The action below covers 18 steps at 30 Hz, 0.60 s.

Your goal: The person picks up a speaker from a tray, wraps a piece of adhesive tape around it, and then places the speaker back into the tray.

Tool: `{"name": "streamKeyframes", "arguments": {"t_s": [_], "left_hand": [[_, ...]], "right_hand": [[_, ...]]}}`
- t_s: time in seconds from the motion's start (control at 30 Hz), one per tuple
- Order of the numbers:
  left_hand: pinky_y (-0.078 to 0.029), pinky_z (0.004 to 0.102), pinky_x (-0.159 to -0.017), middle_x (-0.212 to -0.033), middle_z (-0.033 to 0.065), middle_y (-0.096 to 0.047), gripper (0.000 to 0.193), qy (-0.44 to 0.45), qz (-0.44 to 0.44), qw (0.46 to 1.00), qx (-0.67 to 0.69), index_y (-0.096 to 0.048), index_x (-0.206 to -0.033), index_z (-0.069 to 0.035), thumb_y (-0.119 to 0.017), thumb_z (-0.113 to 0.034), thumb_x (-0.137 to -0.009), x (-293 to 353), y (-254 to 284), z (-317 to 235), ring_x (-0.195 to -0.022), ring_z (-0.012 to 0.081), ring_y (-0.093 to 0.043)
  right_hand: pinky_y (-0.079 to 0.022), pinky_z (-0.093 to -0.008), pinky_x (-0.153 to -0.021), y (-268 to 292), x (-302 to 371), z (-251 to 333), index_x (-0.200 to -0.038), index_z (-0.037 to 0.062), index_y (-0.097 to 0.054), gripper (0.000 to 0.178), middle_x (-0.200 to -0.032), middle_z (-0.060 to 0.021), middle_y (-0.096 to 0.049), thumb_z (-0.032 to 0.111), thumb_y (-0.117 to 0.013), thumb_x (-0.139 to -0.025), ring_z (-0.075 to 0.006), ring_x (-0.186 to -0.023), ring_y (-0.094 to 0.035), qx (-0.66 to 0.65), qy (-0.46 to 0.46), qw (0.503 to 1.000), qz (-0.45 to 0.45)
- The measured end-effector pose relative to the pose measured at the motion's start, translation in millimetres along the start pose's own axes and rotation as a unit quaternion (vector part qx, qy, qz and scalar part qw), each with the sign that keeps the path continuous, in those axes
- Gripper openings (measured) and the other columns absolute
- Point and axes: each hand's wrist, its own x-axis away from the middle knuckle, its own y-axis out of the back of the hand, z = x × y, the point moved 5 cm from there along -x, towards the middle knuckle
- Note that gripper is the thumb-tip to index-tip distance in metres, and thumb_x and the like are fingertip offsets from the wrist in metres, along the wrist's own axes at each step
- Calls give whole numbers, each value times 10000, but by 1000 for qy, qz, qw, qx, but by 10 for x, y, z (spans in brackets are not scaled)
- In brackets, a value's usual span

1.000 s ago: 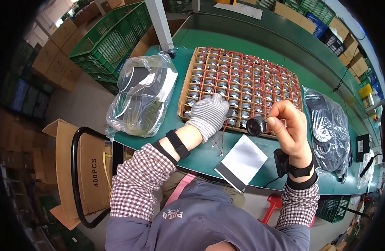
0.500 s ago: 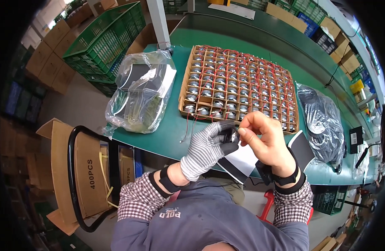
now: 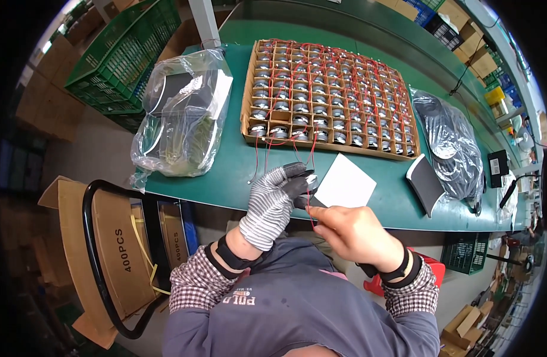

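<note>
Two bags [image 3: 181, 122] [image 3: 453, 146] are flanking the tray [image 3: 333, 147]. Left hand [image 3: 273, 199] is grasping a speaker [image 3: 311, 180]; right hand [image 3: 358, 233], now lower, is pinching wire [image 3: 308, 201].

Head-worn fisheye — looking down.

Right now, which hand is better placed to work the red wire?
Right, I'd say: the bare right hand has its fingertips at the red wire, while the gloved left hand is occupied, its fingers around a small part.
</note>
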Motion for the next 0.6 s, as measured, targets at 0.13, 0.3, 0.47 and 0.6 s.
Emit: {"name": "streamKeyframes", "arguments": {"t_s": [0.13, 0.3, 0.47, 0.6], "left_hand": [[-522, 281, -786, -981, 106, -634, 359, 27, 24, 999, 30, -533, -1124, 23, -653, -14, -788, 98, 87, -60, -874, 170, -622], [-518, 285, -799, -986, 97, -634, 347, 59, 94, 993, -29, -563, -1108, 24, -663, -7, -777, 201, 89, 12, -886, 164, -618], [-509, 296, -819, -971, 95, -635, 312, 91, 132, 987, -22, -602, -1051, 17, -670, 4, -747, 221, 84, 141, -880, 185, -624], [-493, 251, -792, -962, 68, -640, 300, 158, 123, 969, -144, -617, -1058, 3, -664, -11, -763, 234, 62, 217, -845, 132, -606]], "right_hand": [[-473, -331, -596, -64, 10, -398, -869, 13, -598, 116, -715, -129, -595, 90, -617, -784, -266, -647, -596, -123, -100, 987, -7], [-468, -329, -597, -246, 16, -800, -830, 18, -590, 90, -689, -112, -574, 80, -615, -770, -254, -648, -590, -68, -200, 977, -4], [-461, -324, -587, -160, -114, -818, -801, 21, -589, 80, -700, -98, -567, 46, -635, -739, -236, -634, -582, 19, -118, 992, 38], [-460, -336, -591, -194, -111, -798, -787, 26, -581, 97, -720, -98, -561, 38, -645, -715, -251, -645, -577, -27, -103, 994, 32]]}}
